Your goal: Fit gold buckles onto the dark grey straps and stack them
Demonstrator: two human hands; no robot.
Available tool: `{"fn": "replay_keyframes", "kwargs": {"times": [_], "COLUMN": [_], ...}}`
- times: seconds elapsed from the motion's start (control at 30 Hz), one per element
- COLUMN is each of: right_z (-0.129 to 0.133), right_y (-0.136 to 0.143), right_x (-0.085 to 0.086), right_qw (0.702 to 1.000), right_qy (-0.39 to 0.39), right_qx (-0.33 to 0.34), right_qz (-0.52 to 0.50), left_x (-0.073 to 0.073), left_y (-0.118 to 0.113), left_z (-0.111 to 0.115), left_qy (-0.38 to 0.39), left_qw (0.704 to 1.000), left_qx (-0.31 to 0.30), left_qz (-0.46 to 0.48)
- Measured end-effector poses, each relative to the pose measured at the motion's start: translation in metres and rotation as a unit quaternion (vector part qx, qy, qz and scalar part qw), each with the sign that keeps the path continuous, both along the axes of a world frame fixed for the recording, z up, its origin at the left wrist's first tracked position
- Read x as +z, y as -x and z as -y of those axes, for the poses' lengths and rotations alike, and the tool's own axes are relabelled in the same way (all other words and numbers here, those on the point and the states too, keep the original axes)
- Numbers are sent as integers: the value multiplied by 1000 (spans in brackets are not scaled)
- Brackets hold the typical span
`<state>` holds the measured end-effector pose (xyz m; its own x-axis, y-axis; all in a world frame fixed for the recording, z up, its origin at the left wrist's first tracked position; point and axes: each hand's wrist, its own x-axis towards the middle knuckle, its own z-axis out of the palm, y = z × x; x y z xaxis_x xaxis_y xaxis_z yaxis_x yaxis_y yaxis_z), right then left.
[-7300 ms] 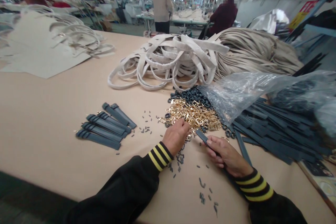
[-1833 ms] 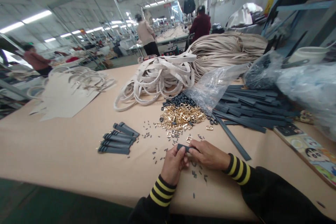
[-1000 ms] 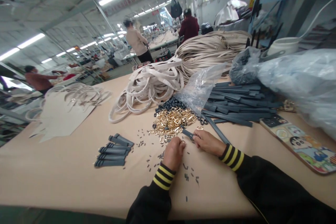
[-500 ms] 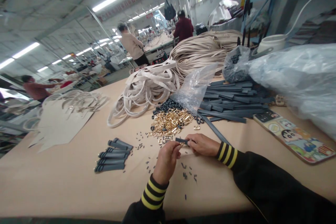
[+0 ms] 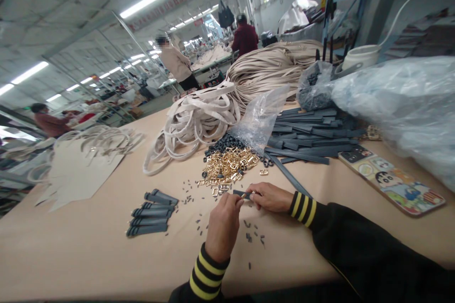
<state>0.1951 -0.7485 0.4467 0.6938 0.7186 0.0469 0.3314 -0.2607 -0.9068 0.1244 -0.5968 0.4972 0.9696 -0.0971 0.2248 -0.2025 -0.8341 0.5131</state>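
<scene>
Head view. Right hand (image 5: 272,197) clamped on strap (image 5: 239,192), near side of the buckle pile (image 5: 229,163); left hand (image 5: 223,227) pinched on a buckle (image 5: 243,195) at its end. Looks part-done. Banded straps (image 5: 152,216) grouped left; many plain straps (image 5: 309,135) lie right.

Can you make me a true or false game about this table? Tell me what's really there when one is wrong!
1. The right hand holds a dark strip. True.
2. The left hand lies flat on the table. False: its fingers pinch together at the strip, where a small gold piece shows.
3. The gold buckles lie in a pile. True.
4. The cartoon phone is left of that pile. False: it is on the right.
5. The sleeve cuffs have red stripes. False: the stripes are yellow.
</scene>
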Motion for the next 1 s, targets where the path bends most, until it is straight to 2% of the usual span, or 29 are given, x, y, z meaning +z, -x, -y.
{"fn": "replay_keyframes", "kwargs": {"times": [0.1,0.23,0.3,0.4,0.53,0.63,0.73,0.9,1.0], "right_z": [0,0,0,1,1,2,3,4,4], "right_y": [0,-1,-1,0,1,1,1,1,1], "right_x": [-1,-3,-4,-2,3,5,4,3,4], "right_qw": [1000,1000,1000,998,983,969,954,937,940], "right_qy": [-4,-10,-16,-38,-80,-107,-129,-148,-159], "right_qx": [1,7,8,16,62,84,101,143,123], "right_qz": [-4,-15,-18,-40,-154,-208,-253,-283,-276], "left_x": [-3,-6,-6,-6,-3,-2,-2,-3,-2], "left_y": [0,0,0,-1,-3,-4,-4,-3,-1], "left_z": [1,1,0,-5,-12,-20,-27,-30,-27], "left_qy": [-29,-26,5,109,269,353,427,545,578], "left_qw": [1000,1000,1000,991,950,918,881,801,774], "left_qx": [3,-3,-1,32,91,112,112,96,72], "left_qz": [10,9,-8,-68,-126,-145,-170,-229,-249]}}
